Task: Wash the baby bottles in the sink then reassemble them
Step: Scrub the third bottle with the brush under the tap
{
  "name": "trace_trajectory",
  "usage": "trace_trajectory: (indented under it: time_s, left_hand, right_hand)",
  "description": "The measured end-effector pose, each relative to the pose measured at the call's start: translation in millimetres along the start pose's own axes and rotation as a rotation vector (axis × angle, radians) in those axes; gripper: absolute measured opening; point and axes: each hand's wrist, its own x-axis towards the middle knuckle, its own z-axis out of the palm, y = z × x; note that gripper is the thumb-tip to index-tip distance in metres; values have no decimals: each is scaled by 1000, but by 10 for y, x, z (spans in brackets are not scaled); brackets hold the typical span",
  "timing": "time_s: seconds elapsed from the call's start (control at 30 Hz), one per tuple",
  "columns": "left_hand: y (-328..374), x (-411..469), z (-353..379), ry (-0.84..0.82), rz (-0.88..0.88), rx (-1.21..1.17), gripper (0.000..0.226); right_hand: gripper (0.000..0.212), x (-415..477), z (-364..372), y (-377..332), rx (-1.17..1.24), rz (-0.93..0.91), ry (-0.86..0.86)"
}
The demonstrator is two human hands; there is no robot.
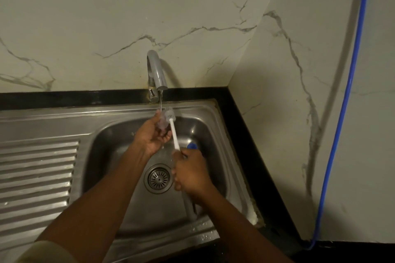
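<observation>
Item: clear bottle piece (162,124), light, wet and likely slippery, held round its body by my left hand's (149,134) curled fingers under the tap (157,70) stream at the sink's (102,156) 12 o'clock, best gripped mid-body, while my right hand (190,174) fists the brush (173,132) handle.

White grey-veined marble wall panels (128,17) meeting at a corner, black countertop (252,134) along their base, blue cable (350,83) running down the right wall to the countertop, dim warm light

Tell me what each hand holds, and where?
The left hand grips a small clear bottle part around its side; the right hand grips the white brush by its handle's lower end.
</observation>
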Motion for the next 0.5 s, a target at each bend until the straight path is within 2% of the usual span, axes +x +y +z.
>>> trace_trajectory:
  time_s: [0.1,0.2,0.27,0.37,0.5]
  left_hand:
    - [3,-19,102,33,-4,-62,24]
    - [104,60,46,87,-18,-171,41]
    - [73,78,43,94,2,-152,45]
    - [24,26,154,82,10,-116,37]
    - [214,123,87,170,-7,-114,49]
  right_hand:
    - [24,29,9,-116,-54,-35,-15]
    - [22,-173,109,17,-174,-15,-60]
    - [22,-117,105,27,-177,-27,-41]
    - [23,114,58,-123,-99,-40,19]
    - [24,-113,138,66,-238,-70,-78]
